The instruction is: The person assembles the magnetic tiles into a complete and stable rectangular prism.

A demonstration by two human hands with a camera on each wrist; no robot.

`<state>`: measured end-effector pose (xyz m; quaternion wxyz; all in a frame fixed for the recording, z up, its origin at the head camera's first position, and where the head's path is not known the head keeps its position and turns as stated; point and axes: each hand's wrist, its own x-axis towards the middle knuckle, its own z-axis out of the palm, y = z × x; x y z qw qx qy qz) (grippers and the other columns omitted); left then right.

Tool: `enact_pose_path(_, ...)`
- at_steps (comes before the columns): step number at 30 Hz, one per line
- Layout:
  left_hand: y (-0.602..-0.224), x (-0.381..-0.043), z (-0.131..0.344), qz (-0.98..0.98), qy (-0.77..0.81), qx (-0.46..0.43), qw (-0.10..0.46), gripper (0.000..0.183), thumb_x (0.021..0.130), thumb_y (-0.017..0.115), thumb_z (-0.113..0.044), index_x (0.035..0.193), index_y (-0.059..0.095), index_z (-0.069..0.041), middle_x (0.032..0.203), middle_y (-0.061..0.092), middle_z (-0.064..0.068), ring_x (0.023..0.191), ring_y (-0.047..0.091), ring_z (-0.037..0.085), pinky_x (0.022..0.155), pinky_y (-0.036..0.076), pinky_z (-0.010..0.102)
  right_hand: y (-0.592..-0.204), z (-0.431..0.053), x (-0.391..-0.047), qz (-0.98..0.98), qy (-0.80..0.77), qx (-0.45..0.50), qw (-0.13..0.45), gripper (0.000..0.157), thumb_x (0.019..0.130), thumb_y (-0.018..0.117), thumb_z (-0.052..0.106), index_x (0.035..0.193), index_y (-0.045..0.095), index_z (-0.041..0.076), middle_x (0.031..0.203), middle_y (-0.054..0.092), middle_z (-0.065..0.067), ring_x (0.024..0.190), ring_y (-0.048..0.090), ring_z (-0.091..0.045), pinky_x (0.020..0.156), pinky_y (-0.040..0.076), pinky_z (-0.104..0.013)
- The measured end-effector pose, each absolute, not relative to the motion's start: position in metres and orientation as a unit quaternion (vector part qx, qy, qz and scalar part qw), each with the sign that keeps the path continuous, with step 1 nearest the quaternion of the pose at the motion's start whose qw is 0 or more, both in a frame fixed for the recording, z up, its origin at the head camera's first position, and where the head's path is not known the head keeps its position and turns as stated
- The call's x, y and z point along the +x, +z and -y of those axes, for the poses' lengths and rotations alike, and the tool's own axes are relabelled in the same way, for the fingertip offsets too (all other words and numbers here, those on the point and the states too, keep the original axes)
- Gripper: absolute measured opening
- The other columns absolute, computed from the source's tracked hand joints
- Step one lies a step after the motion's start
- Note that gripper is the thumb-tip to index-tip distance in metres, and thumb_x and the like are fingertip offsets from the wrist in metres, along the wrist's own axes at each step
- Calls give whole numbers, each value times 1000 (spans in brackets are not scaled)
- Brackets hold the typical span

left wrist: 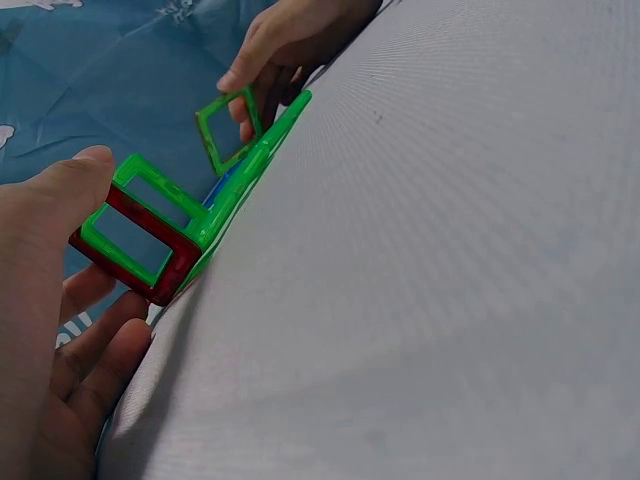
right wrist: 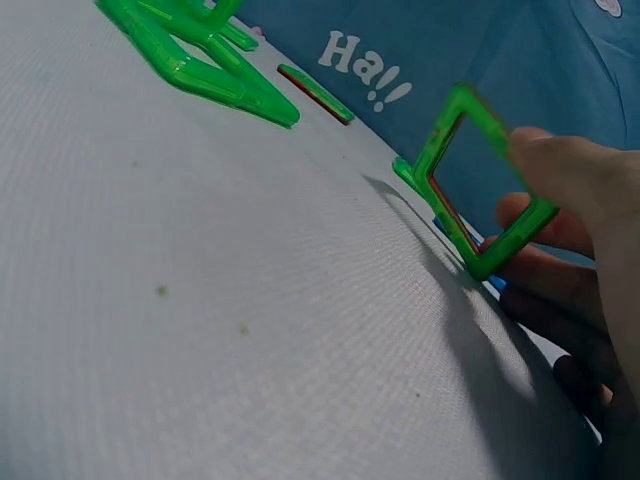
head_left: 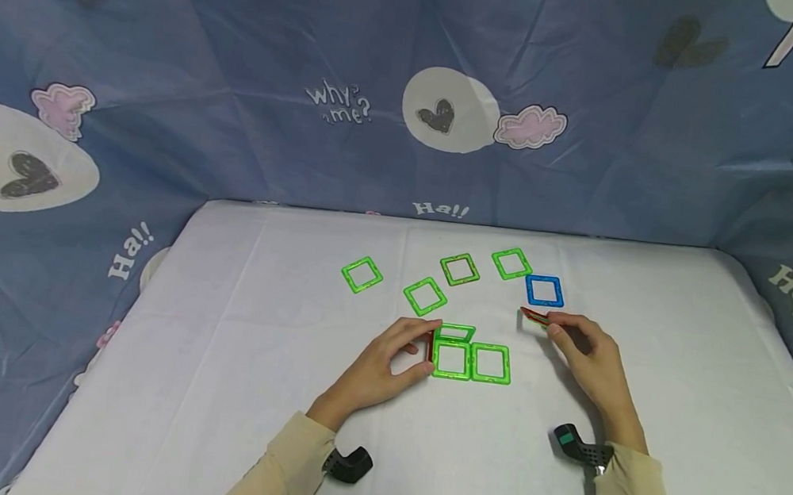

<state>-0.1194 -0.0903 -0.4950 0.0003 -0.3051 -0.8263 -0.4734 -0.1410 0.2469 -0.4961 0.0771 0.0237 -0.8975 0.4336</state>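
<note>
My left hand point(head_left: 381, 362) pinches a red square magnetic tile point(left wrist: 172, 278), upright along the left side of a small group of green tiles. In that group, two green square tiles point(head_left: 490, 379) lie flat side by side, and another green tile point(left wrist: 165, 187) stands up at the back of the left one. My right hand point(head_left: 589, 362) holds a square tile point(right wrist: 512, 240) between thumb and fingers, raised above the table to the right of the group. Its face is green in the right wrist view, with red along an edge.
Behind the group lie several loose green square tiles point(head_left: 423, 312) and a blue square tile point(head_left: 545, 303). The white-covered table point(head_left: 276, 308) meets a blue printed cloth point(head_left: 346, 171) at its back edge. Each wrist wears a black camera point(head_left: 350, 466).
</note>
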Motion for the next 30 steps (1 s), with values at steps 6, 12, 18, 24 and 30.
enact_pose_path(6, -495, -119, 91, 827, -471, -306, 4, 56, 91, 62, -33, 142, 42, -23, 135, 48, -4, 104, 56, 9, 90, 49, 23, -497, -246, -140, 891, 445, 8, 89, 32, 94, 56, 39, 110, 66, 14, 113, 66, -2, 108, 53, 2, 89, 36, -7)
enact_pose_path(12, -495, -119, 91, 829, -467, -306, 6, 56, 91, 62, -33, 142, 42, -23, 135, 48, -4, 103, 56, 9, 89, 49, 23, -499, -246, -140, 872, 473, 10, 128, 27, 95, 57, 32, 106, 67, 9, 97, 63, 16, 89, 54, 9, 79, 40, -7)
enact_pose_path(18, -495, -119, 91, 831, -465, -305, 6, 56, 91, 62, -33, 142, 43, -20, 135, 48, -4, 103, 56, 9, 90, 49, 23, -497, -246, -140, 855, 496, 16, 151, 22, 95, 57, 22, 105, 66, 6, 94, 61, 17, 83, 56, 4, 74, 42, -6)
enact_pose_path(24, -495, -119, 91, 831, -467, -304, 4, 56, 91, 62, -33, 142, 42, -21, 135, 48, -4, 105, 56, 8, 90, 49, 23, -492, -243, -140, 845, 507, 3, 171, 18, 95, 56, 11, 105, 65, -1, 94, 65, -9, 76, 58, -1, 69, 44, -7)
enact_pose_path(30, -496, -120, 91, 827, -472, -305, -1, 57, 91, 62, -33, 143, 41, -22, 136, 48, -4, 109, 55, 9, 91, 49, 23, -491, -241, -138, 836, 514, -7, 193, 18, 95, 55, 10, 106, 65, 0, 95, 63, 1, 73, 57, -3, 68, 44, -6)
